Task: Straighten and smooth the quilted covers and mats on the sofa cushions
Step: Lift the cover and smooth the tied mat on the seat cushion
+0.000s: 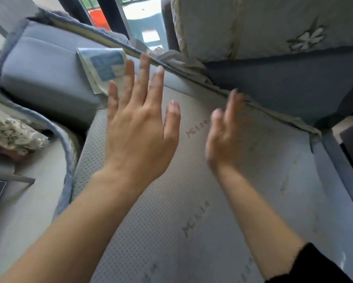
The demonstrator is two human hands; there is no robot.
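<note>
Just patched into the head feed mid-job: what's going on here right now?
A person is working over a sofa seat. Both hands are open and hold nothing: the left hand is spread flat above the dotted seat mat, and the right hand is blurred, edge-on near the back seam. A folded blue-and-white paper lies on the grey cushion at the left. The flower-stitched quilted cover hangs over the backrest.

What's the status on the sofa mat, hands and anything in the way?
Left hand open, fingers spread over the dotted mat. Right hand open, blurred, holding nothing. Blue-and-white packet lies on the cushion beyond.
</note>
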